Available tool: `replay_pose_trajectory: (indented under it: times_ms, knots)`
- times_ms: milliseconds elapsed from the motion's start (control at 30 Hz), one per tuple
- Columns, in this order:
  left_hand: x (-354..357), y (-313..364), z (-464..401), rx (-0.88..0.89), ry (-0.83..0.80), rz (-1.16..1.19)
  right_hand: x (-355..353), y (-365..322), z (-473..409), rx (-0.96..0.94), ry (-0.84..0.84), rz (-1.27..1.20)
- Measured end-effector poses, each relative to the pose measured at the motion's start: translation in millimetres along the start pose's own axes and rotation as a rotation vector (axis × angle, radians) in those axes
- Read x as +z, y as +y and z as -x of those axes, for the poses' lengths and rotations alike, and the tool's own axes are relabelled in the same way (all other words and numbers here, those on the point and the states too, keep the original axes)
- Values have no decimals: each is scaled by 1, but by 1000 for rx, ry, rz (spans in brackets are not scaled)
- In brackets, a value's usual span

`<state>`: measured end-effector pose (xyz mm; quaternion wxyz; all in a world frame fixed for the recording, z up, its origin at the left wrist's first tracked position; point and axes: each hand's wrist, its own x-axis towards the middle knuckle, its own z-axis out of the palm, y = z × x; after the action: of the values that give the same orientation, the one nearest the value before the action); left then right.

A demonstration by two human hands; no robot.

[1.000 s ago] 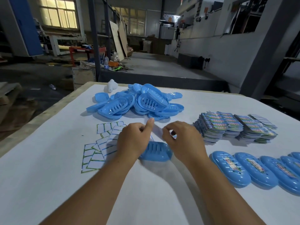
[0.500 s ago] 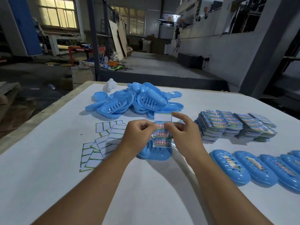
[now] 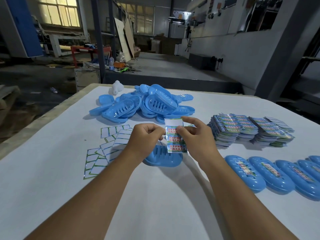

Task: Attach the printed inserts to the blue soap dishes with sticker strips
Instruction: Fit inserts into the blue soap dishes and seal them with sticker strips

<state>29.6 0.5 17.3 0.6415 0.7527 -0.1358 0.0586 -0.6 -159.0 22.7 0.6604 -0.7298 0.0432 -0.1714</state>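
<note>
White-covered surface [image 3: 155, 196] is carrying, at its far side, a heap of blue soap dishes [image 3: 138, 106], slotted and holding nothing; stacks of printed inserts [image 3: 249, 130] are sitting at right, and a row of finished dishes [image 3: 277, 174] bearing labels is lying at near right. Spent backing sheets [image 3: 107, 146] are lying at left beside one upturned dish [image 3: 162, 158]. Left hand [image 3: 145, 137] and right hand [image 3: 195, 135] are both pinching a sticker strip [image 3: 174, 137] above that dish.
</note>
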Motion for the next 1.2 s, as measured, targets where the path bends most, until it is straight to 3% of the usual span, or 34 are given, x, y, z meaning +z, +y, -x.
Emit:
replay_pose_trajectory:
  times_ms: [267,467,667,933,1200]
  knots:
    - [0,1,1,1,-4,-22,-1,2,-2,-5,12,30]
    - [3,-2,-1,36,23,-36,-2,5,1,-253,88,434]
    - [4,-4,2,144,12,-102,1,3,7,-236,-6,455]
    - [8,-5,5,354,12,-372,-1,-1,8,-198,-15,519]
    - [7,-5,9,505,8,-513,-1,-3,11,-306,-9,658]
